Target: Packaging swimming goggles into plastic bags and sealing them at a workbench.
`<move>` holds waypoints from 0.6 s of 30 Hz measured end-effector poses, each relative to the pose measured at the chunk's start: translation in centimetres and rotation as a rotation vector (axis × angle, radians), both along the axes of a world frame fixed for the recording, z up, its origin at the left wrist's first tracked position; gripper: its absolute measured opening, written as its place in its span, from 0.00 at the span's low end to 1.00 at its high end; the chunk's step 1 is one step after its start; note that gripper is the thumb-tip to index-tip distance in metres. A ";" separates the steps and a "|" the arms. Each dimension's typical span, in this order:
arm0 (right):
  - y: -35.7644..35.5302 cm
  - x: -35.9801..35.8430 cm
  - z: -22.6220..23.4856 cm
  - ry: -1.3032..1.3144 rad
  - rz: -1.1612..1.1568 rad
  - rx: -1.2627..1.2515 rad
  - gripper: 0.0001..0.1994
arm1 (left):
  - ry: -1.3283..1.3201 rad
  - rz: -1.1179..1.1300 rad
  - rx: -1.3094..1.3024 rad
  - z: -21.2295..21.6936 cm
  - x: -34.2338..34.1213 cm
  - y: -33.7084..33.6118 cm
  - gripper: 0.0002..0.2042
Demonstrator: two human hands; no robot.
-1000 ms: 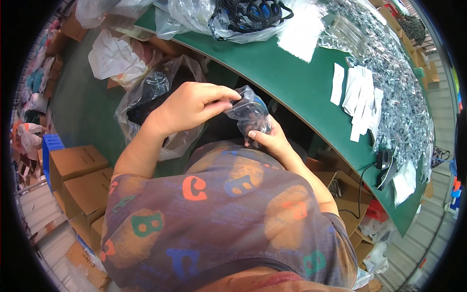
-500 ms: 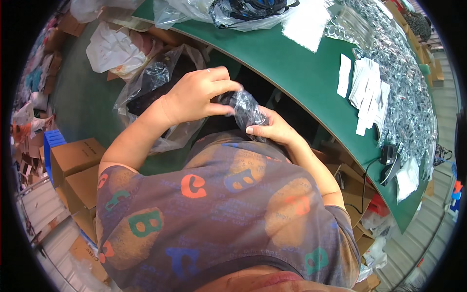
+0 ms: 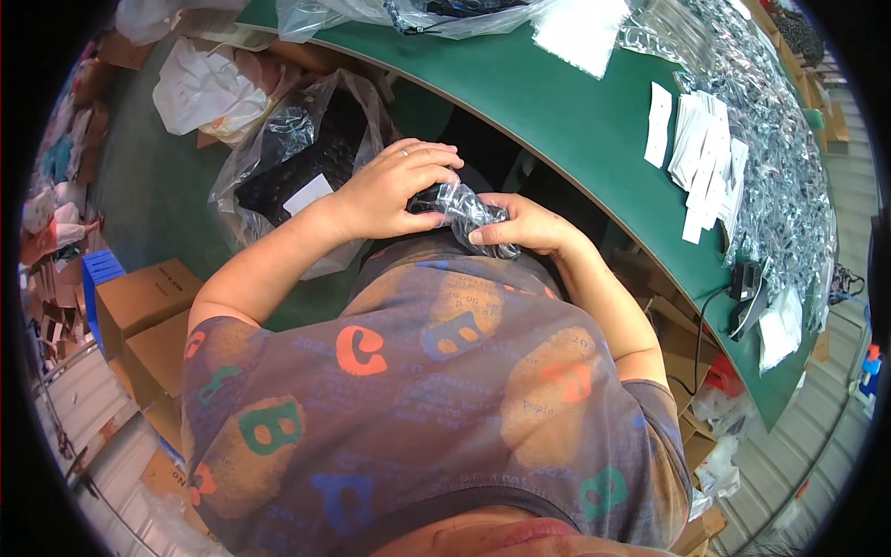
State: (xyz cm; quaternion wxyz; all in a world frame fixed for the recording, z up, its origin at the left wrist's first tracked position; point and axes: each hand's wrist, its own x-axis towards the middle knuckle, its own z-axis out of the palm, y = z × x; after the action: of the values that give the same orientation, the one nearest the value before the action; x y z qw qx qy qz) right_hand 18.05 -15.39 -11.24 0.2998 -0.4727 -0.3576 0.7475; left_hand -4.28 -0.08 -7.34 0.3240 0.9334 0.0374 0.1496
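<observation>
A dark bundle in clear plastic wrap [image 3: 475, 215] is held close in front of my shirt, between both hands. My left hand [image 3: 394, 190] grips its left end, thumb below and fingers over the top. From the other side, my right hand [image 3: 531, 226] is closed round the right end, its thumb lying across the wrap. What exactly is inside the wrap I cannot make out. Left of my left wrist stands a large clear plastic bag [image 3: 223, 200] with black contents. A white slip of paper [image 3: 309, 193] rests on them.
Beyond my hands curves a green table [image 3: 520, 116]. On it are a stack of white paper slips [image 3: 698, 153], a heap of clear-wrapped small items [image 3: 784, 172], a white sheet [image 3: 577, 35] and a black device with a cord [image 3: 745, 288]. Cardboard boxes [image 3: 148, 297] stand at the left.
My left hand has come down and closed on the wrapped bundle, which sits more level now. The white slip in the large bag has come into sight. The whole view has shifted slightly.
</observation>
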 end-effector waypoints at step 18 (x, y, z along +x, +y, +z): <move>-2.0 1.8 -0.5 -0.202 -0.431 0.190 0.29 | 0.168 0.354 -0.329 -3.6 0.1 0.0 0.21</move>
State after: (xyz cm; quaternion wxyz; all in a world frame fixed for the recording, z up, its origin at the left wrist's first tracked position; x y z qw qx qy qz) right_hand 19.86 -17.42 -11.79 0.4578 -0.5801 -0.3455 0.5784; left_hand -4.19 -0.07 -10.98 0.4362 0.8561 0.2510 0.1179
